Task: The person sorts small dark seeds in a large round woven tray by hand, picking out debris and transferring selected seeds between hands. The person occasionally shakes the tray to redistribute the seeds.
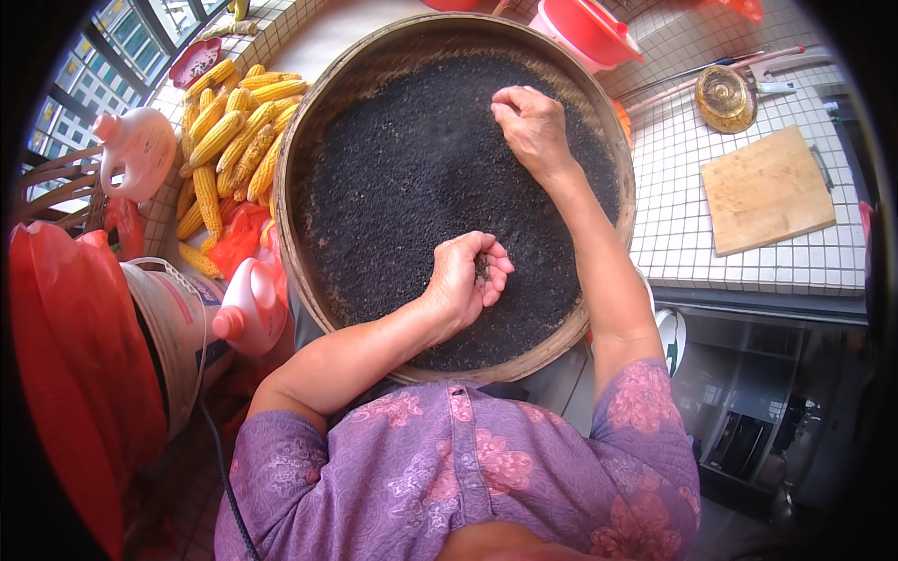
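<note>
A large round tray with a wooden rim [298, 263] lies before me, spread with small black seeds [407, 168]. Low over its middle, my left hand [466, 273] is cupped with the palm turned to the right. A few small dark bits [481, 266] rest in that palm; whether they are seeds or chaff is too small to tell. My right hand [531, 130] hovers above the seeds at the tray's far right. Its thumb and forefinger meet in a pinch, and nothing shows between them.
Corn cobs [231, 133] are heaped left of the tray. Plastic jugs [256, 308] and a bucket [179, 308] stand on the left, beside a red bag [63, 350]. A red basin [589, 31] is behind the tray. On the tiled counter [659, 238] lies a wooden cutting board [768, 189].
</note>
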`<state>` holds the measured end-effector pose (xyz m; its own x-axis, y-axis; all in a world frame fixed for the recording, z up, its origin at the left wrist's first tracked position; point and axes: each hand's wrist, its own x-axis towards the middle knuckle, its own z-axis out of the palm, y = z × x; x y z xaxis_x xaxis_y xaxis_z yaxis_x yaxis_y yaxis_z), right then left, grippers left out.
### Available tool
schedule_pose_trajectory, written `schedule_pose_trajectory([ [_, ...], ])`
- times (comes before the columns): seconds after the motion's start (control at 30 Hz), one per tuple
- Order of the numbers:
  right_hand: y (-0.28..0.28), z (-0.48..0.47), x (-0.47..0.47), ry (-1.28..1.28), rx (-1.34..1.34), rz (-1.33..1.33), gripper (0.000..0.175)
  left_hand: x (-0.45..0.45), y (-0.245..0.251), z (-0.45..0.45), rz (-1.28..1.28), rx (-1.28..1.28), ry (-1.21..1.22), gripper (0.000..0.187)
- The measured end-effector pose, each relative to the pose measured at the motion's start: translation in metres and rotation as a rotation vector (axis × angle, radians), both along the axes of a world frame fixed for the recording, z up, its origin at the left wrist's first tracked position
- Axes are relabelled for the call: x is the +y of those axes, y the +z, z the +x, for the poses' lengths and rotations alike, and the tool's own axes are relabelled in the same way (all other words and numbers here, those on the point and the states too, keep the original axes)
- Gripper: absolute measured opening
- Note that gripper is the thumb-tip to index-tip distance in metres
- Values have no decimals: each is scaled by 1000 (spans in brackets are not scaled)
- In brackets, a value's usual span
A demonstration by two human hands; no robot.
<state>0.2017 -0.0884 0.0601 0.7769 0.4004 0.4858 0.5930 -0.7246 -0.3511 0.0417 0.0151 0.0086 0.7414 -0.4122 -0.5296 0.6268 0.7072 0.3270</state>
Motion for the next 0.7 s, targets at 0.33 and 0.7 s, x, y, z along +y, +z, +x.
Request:
schedule_pose_trajectory([
  [0.33, -25, 25, 10, -34, -7, -88, 14, -1, 1, -4, -9, -3, -37, 27],
  [0.7, -7, -4, -8, -50, 299, 209, 9, 0, 3, -3, -12, -4, -4, 25],
])
